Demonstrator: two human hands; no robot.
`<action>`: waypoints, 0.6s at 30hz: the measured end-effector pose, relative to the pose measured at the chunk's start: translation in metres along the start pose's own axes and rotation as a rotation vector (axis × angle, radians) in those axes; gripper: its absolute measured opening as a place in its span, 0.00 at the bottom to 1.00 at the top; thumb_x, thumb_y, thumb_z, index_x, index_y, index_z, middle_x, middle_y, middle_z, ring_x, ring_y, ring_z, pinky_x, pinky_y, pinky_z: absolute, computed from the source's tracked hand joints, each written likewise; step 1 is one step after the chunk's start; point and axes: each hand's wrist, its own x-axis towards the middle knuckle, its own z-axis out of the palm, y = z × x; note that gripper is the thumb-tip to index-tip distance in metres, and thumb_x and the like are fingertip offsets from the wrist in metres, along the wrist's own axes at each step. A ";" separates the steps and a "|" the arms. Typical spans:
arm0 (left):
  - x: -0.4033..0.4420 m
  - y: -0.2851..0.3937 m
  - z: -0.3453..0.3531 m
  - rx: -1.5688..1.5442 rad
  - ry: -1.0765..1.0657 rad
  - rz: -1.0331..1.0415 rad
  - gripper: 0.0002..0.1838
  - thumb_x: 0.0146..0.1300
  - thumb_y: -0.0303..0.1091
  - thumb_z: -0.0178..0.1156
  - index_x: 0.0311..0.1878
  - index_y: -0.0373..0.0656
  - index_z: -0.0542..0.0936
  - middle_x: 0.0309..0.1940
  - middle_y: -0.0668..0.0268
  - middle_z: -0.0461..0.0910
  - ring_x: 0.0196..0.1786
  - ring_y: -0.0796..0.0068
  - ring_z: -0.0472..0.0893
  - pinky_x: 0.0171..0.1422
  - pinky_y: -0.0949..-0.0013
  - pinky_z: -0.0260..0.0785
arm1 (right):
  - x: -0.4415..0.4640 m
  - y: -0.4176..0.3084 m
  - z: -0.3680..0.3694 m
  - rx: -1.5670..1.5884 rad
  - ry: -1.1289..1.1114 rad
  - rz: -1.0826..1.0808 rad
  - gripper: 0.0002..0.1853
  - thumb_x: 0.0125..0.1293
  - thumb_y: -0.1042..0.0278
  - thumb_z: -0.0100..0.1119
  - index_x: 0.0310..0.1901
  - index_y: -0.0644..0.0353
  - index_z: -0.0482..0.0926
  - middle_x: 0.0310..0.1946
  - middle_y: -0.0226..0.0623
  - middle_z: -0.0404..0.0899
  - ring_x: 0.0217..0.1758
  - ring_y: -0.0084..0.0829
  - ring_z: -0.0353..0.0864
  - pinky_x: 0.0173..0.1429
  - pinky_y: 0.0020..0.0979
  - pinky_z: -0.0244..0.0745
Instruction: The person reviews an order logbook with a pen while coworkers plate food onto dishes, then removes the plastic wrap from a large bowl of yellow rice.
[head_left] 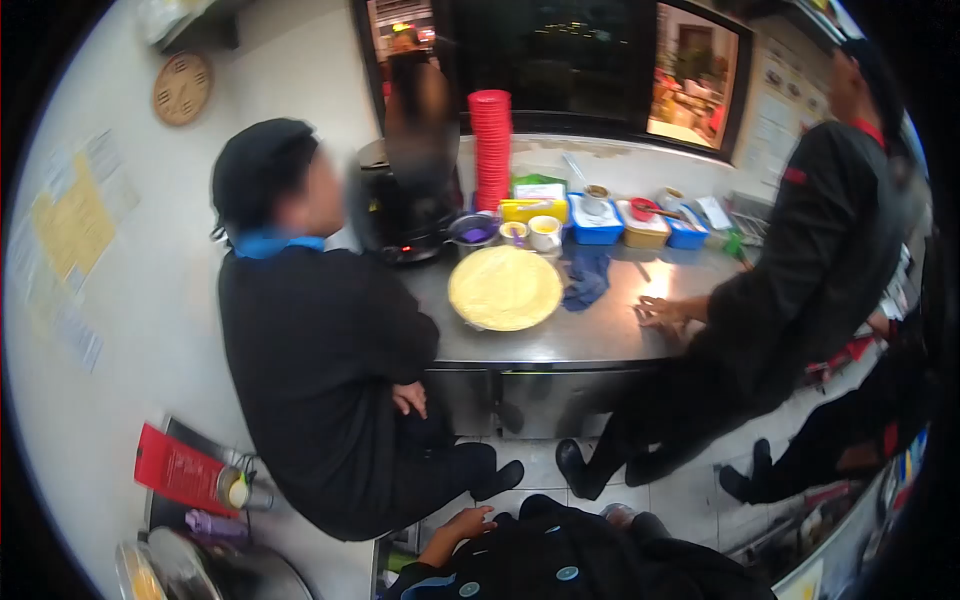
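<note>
My left hand (465, 528) is beside my lap at the bottom of the head view, fingers loosely stretched, with nothing visible in it. A small pale shape (618, 515) by my right leg could be part of my right hand; its fingers do not show clearly. My dark buttoned jacket (520, 580) fills the bottom edge. Beyond my legs stands a steel counter (610, 335). A round, pale yellow, flat thing (505, 288) lies on it, with a crumpled blue cloth (587, 277) to its right. Neither of my hands touches these.
A person in black (315, 390) sits at left; another (790, 240) leans on the counter at right. A third person's dark-clad legs (820, 430) show farther right. Stacked red containers (490, 150), a black cooker (405, 205) and blue tubs (592, 220) line the counter's back.
</note>
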 end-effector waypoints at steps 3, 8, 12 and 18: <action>-0.002 -0.048 0.033 -0.070 -0.026 -0.051 0.28 0.58 0.47 0.59 0.60 0.46 0.70 0.45 0.51 0.78 0.49 0.53 0.78 0.54 0.60 0.69 | 0.042 0.015 -0.016 -0.312 0.105 -0.143 0.12 0.54 0.58 0.53 0.30 0.55 0.81 0.32 0.42 0.81 0.36 0.42 0.79 0.41 0.39 0.72; -0.060 -0.077 0.115 -0.410 -0.069 -0.312 0.24 0.60 0.47 0.56 0.57 0.46 0.72 0.43 0.53 0.79 0.48 0.56 0.79 0.50 0.59 0.72 | 0.086 -0.088 -0.082 -0.426 -0.096 -0.124 0.08 0.48 0.62 0.59 0.26 0.58 0.79 0.29 0.43 0.79 0.33 0.41 0.79 0.39 0.37 0.71; -0.113 -0.055 0.168 -0.950 0.091 -0.761 0.22 0.60 0.46 0.54 0.55 0.46 0.74 0.42 0.54 0.80 0.47 0.58 0.79 0.47 0.59 0.73 | 0.116 -0.143 -0.117 -0.465 -0.346 -0.348 0.09 0.58 0.62 0.50 0.28 0.54 0.79 0.28 0.40 0.79 0.35 0.41 0.79 0.38 0.42 0.71; -0.168 0.002 0.300 -1.003 0.851 -0.905 0.17 0.57 0.44 0.54 0.38 0.39 0.81 0.29 0.60 0.82 0.27 0.66 0.82 0.35 0.64 0.75 | 0.187 -0.139 -0.067 -1.123 -0.332 -0.969 0.11 0.56 0.66 0.49 0.38 0.57 0.77 0.37 0.45 0.78 0.44 0.44 0.77 0.47 0.41 0.72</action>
